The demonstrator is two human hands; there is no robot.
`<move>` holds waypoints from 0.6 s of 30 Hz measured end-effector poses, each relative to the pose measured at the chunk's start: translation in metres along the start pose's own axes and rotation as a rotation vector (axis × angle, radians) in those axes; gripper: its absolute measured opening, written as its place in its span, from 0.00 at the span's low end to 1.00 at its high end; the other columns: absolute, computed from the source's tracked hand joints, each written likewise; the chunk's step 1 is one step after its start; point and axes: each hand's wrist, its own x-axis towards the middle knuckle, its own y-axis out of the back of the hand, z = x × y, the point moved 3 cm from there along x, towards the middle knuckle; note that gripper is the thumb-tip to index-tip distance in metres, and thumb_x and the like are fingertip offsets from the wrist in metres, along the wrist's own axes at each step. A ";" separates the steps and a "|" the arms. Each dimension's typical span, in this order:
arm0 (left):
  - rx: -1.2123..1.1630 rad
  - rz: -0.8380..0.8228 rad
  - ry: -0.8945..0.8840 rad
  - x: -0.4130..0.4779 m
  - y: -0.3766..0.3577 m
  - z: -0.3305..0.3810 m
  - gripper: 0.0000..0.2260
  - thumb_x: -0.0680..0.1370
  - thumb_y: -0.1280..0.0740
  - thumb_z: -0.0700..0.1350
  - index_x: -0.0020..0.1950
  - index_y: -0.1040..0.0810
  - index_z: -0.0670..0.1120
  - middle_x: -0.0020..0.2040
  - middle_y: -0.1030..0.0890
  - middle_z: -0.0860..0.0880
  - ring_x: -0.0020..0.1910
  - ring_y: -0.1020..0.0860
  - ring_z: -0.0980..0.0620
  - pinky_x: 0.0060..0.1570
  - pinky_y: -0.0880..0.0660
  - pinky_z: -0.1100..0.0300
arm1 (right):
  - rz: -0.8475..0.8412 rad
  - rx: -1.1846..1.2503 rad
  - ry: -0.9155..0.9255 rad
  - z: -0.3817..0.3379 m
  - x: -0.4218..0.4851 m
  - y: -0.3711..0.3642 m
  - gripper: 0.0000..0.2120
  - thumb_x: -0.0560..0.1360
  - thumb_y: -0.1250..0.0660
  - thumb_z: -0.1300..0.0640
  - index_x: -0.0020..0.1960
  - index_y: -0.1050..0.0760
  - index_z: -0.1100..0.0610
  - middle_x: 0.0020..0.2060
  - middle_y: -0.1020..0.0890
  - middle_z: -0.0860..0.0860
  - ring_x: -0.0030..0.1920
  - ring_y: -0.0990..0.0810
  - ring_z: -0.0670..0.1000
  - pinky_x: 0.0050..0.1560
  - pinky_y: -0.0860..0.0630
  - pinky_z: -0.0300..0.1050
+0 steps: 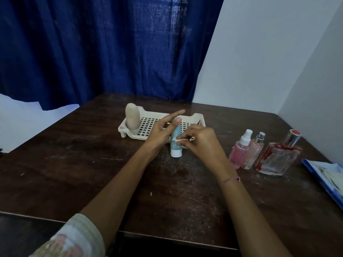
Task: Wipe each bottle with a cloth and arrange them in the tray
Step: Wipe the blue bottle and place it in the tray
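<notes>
**Me:** My patterned fabric sleeve (74,238) sits just off the dark wooden table (74,164).

**Checker:** Status ahead?

**Me:** Before the cream slotted plastic tray (122,128), the teal plastic bottle (174,145) stands cap-down, axis upright, between my hands. My left hand (159,132) pinches its top; my right hand (200,140) pinches the small white cloth (181,140) against its side.

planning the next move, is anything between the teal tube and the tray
Nothing visible does. The teal tube stands right in front of the tray; the beige bottle inside stands at its left end, clear of the tube's path.
</notes>
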 end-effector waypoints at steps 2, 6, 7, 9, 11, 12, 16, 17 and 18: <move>-0.004 0.025 -0.001 0.000 0.000 0.000 0.18 0.75 0.34 0.53 0.65 0.24 0.55 0.65 0.24 0.54 0.66 0.29 0.56 0.55 0.29 0.68 | 0.126 -0.029 0.029 -0.004 -0.002 0.000 0.06 0.68 0.26 0.63 0.45 0.17 0.62 0.39 0.18 0.54 0.38 0.20 0.50 0.43 0.25 0.39; 0.012 0.057 -0.009 0.000 -0.001 0.001 0.17 0.76 0.33 0.48 0.65 0.25 0.54 0.62 0.23 0.53 0.65 0.29 0.56 0.61 0.33 0.63 | 0.228 0.022 -0.009 -0.002 -0.004 0.000 0.06 0.69 0.26 0.62 0.45 0.18 0.62 0.40 0.20 0.53 0.39 0.21 0.49 0.43 0.23 0.41; 0.013 0.058 -0.003 0.000 -0.001 0.001 0.17 0.76 0.33 0.49 0.65 0.25 0.55 0.64 0.24 0.55 0.66 0.30 0.57 0.61 0.33 0.64 | 0.212 0.021 -0.016 -0.001 -0.003 0.000 0.06 0.69 0.26 0.62 0.44 0.17 0.62 0.39 0.19 0.53 0.38 0.21 0.49 0.42 0.22 0.42; 0.008 0.062 0.010 -0.001 0.000 0.002 0.17 0.76 0.33 0.48 0.65 0.26 0.55 0.67 0.26 0.55 0.67 0.33 0.58 0.57 0.34 0.68 | 0.152 0.024 -0.025 0.001 -0.003 0.000 0.06 0.67 0.25 0.61 0.43 0.17 0.60 0.39 0.19 0.52 0.37 0.21 0.48 0.41 0.22 0.44; 0.004 0.066 0.014 -0.001 0.000 0.003 0.17 0.76 0.33 0.47 0.66 0.26 0.54 0.68 0.27 0.54 0.67 0.33 0.59 0.56 0.35 0.69 | 0.072 0.052 -0.045 0.002 -0.003 0.000 0.07 0.66 0.24 0.61 0.43 0.17 0.59 0.39 0.18 0.52 0.36 0.21 0.47 0.41 0.22 0.44; 0.006 0.063 0.011 -0.001 0.000 0.004 0.18 0.76 0.33 0.47 0.66 0.26 0.53 0.68 0.26 0.54 0.66 0.32 0.60 0.57 0.34 0.68 | 0.027 0.060 -0.054 0.002 -0.004 0.000 0.07 0.66 0.24 0.60 0.44 0.16 0.58 0.39 0.18 0.51 0.36 0.22 0.46 0.41 0.22 0.42; 0.013 0.064 0.012 -0.001 0.001 0.003 0.17 0.76 0.32 0.47 0.65 0.24 0.53 0.66 0.25 0.54 0.64 0.30 0.61 0.54 0.32 0.72 | -0.141 0.022 -0.052 0.003 -0.004 -0.002 0.08 0.66 0.24 0.59 0.45 0.16 0.56 0.42 0.18 0.50 0.39 0.22 0.44 0.44 0.22 0.41; 0.014 0.070 0.018 0.000 0.002 0.001 0.17 0.76 0.32 0.48 0.64 0.24 0.53 0.66 0.25 0.53 0.65 0.30 0.59 0.55 0.32 0.70 | -0.161 0.010 -0.041 0.003 -0.004 -0.002 0.08 0.67 0.24 0.59 0.46 0.16 0.56 0.42 0.18 0.50 0.40 0.22 0.45 0.45 0.22 0.42; 0.014 0.069 0.023 0.001 0.003 0.000 0.17 0.76 0.32 0.48 0.64 0.24 0.54 0.67 0.25 0.53 0.67 0.31 0.58 0.57 0.33 0.69 | -0.154 0.001 -0.021 0.003 -0.004 -0.002 0.08 0.67 0.25 0.60 0.46 0.17 0.56 0.42 0.18 0.51 0.40 0.22 0.46 0.45 0.22 0.43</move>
